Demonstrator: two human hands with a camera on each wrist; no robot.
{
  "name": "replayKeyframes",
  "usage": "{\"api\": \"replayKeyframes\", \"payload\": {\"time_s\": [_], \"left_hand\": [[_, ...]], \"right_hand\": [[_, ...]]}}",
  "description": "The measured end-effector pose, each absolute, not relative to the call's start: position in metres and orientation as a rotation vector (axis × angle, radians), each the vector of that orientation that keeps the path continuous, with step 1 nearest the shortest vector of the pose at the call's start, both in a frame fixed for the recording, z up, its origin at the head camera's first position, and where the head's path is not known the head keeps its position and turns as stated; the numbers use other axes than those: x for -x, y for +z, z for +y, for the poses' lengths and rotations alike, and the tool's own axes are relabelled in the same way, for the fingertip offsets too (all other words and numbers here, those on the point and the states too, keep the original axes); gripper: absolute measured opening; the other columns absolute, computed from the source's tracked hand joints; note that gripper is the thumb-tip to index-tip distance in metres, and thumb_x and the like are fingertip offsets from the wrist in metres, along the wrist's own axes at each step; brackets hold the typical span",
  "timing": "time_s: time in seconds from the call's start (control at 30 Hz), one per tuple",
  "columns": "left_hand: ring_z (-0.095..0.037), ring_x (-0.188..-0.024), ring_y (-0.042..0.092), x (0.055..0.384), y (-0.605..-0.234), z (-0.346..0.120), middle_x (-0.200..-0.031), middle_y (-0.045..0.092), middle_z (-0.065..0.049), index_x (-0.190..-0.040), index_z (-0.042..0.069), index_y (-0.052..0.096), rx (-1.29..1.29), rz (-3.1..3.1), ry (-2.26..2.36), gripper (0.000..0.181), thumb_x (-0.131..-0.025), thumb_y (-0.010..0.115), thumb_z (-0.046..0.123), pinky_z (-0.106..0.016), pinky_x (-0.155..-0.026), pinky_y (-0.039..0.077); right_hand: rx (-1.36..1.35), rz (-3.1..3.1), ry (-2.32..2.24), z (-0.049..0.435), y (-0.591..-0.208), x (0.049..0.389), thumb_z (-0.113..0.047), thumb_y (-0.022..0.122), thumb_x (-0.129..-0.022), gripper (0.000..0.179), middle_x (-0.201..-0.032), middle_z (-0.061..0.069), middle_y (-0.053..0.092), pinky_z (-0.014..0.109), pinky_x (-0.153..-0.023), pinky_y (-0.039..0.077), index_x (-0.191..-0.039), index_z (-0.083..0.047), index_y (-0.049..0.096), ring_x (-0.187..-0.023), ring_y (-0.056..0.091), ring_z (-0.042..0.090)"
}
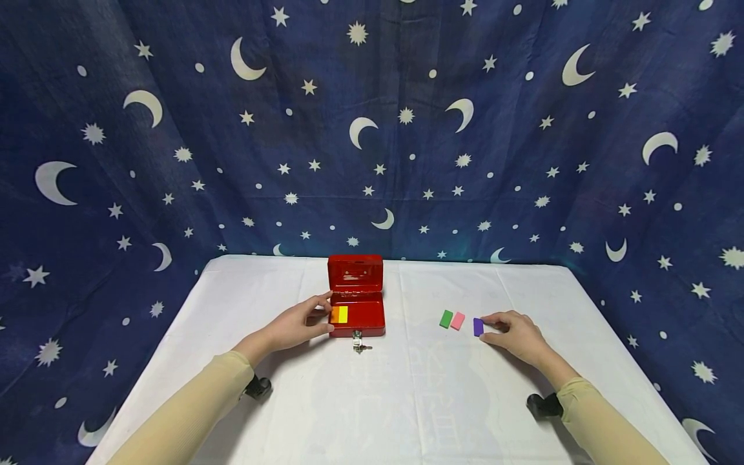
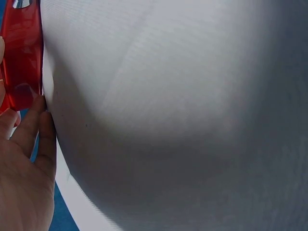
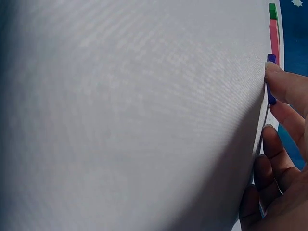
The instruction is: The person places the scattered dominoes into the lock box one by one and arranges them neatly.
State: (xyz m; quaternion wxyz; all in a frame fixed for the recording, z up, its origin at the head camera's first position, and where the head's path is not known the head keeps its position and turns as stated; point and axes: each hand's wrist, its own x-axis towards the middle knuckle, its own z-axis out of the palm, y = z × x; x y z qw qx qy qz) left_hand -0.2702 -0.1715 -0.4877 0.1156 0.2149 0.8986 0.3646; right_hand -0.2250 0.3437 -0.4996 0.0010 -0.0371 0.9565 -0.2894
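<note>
An open red cash box (image 1: 356, 329) stands on the table with its lid raised. Inside, at the left, lie a yellow block (image 1: 343, 314) and an orange block (image 1: 334, 314) side by side. My left hand (image 1: 299, 323) holds the box by its left side, thumb at the front corner and a finger near the hinge. To the right, my right hand (image 1: 517, 336) pinches a small purple block (image 1: 478, 327) between thumb and index finger, low over the cloth. Left of it lie a pink block (image 1: 457, 321) and a green block (image 1: 445, 319), close together.
Keys (image 1: 361, 349) hang from the lock at the box's front. A white cloth (image 1: 407, 400) covers the table. Behind it hangs a dark blue curtain (image 1: 407, 161) with moons and stars. Each wrist wears a black camera.
</note>
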Motion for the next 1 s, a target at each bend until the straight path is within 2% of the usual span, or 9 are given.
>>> {"api": "replayKeyframes", "payload": {"time_s": [0.2, 0.43, 0.63, 1.0], "left_hand": [[-0.023, -0.138, 0.051, 0.27, -0.489, -0.172, -0.164, 0.033, 0.008, -0.119, 0.024, 0.057, -0.633, 2.627, 1.074, 0.04, -0.092, 0.075, 0.048, -0.053, -0.115, 0.036], [-0.019, -0.137, 0.052, 0.269, -0.486, -0.172, -0.163, 0.033, 0.014, -0.119, 0.025, 0.057, -0.608, 2.614, 1.083, 0.04, -0.092, 0.075, 0.048, -0.049, -0.116, 0.035], [-0.022, -0.138, 0.051, 0.268, -0.485, -0.171, -0.164, 0.033, 0.009, -0.119, 0.023, 0.057, -0.628, 2.615, 1.088, 0.039, -0.093, 0.074, 0.047, -0.052, -0.116, 0.035], [-0.022, -0.139, 0.05, 0.269, -0.487, -0.171, -0.164, 0.033, 0.008, -0.12, 0.024, 0.057, -0.617, 2.621, 1.07, 0.042, -0.092, 0.074, 0.05, -0.054, -0.116, 0.034]], "right_hand": [[0.164, 2.988, -0.915, 0.343, -0.499, 0.227, -0.032, 0.084, -0.086, 0.048, -0.095, 0.003, 0.06, 0.038, -0.077, 0.046, -0.124, -0.007, 0.071, -0.09, 0.052, 0.023], [0.172, 2.993, -0.906, 0.34, -0.498, 0.225, -0.03, 0.084, -0.086, 0.046, -0.087, 0.001, 0.055, 0.035, -0.07, 0.042, -0.121, -0.004, 0.07, -0.085, 0.05, 0.021], [0.171, 3.026, -0.917, 0.34, -0.496, 0.227, -0.032, 0.084, -0.086, 0.046, -0.086, 0.001, 0.055, 0.035, -0.07, 0.041, -0.118, -0.003, 0.069, -0.082, 0.049, 0.02], [0.227, 3.052, -0.967, 0.327, -0.479, 0.232, -0.039, 0.082, -0.086, 0.046, -0.087, 0.0, 0.055, 0.037, -0.072, 0.04, -0.118, -0.009, 0.07, -0.086, 0.049, 0.022]]}}
